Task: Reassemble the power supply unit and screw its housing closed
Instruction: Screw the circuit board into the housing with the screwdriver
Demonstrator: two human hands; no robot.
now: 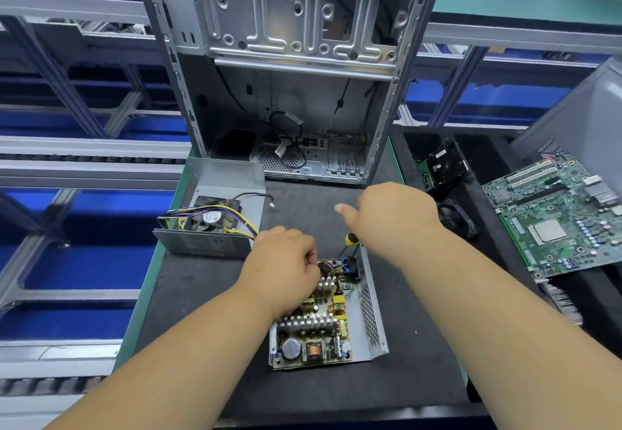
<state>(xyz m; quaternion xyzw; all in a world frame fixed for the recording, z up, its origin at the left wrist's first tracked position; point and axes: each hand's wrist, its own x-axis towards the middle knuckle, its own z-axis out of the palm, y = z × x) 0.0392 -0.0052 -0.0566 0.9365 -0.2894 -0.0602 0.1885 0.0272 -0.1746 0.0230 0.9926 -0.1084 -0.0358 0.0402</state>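
The open power supply base [372,315] lies on the black mat, its circuit board [316,332] with heat sinks and coils exposed. My right hand [390,214] grips a yellow-and-black screwdriver [346,243], whose tip points down into the far end of the board. My left hand [286,261] rests closed on the board's far left corner; what it pinches is hidden. The housing cover [208,227] with its fan and coloured wires sits apart to the left.
An empty computer case [289,69] stands upright behind the work area. To the right lie a green motherboard [562,221], a hard drive [444,163] and a black fan [461,221]. Conveyor rails run along the left.
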